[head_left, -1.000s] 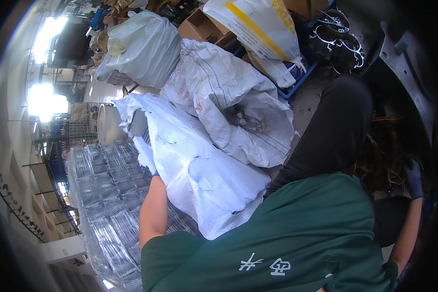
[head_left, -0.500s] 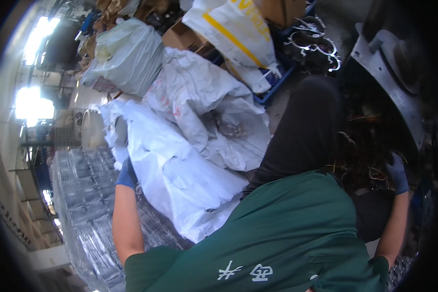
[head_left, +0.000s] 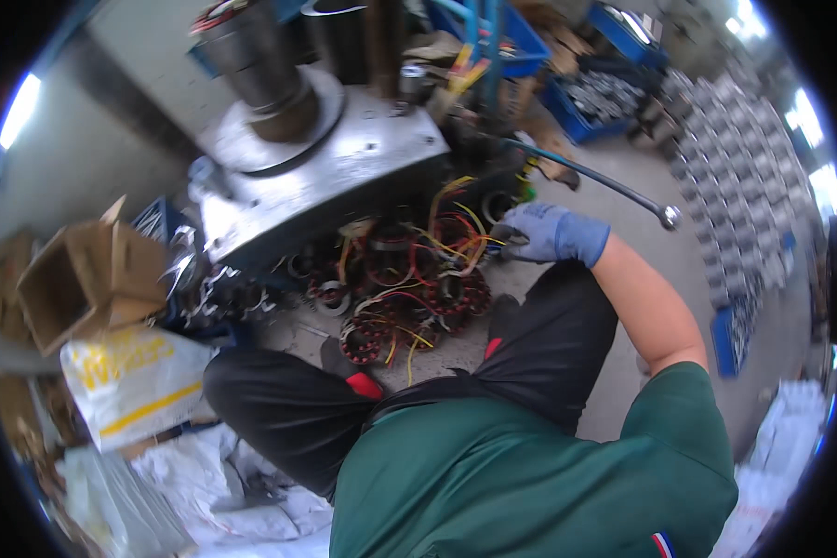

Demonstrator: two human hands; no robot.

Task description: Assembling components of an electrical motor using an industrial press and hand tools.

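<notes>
Right hand [head_left: 551, 234], blue-gloved, grip curled partly closed on wire leads at the right edge of the stator coil pile [head_left: 409, 288] on the floor, pile lying to its left; left hand unseen.

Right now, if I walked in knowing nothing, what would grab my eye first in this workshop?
Probably the heap of motor coils on the floor at the centre, dark rings bristling with red and yellow wires. The person's right hand, in a blue glove, reaches into its right edge. Just behind looms a big grey metal machine, and an open cardboard box sits at far left.
</notes>
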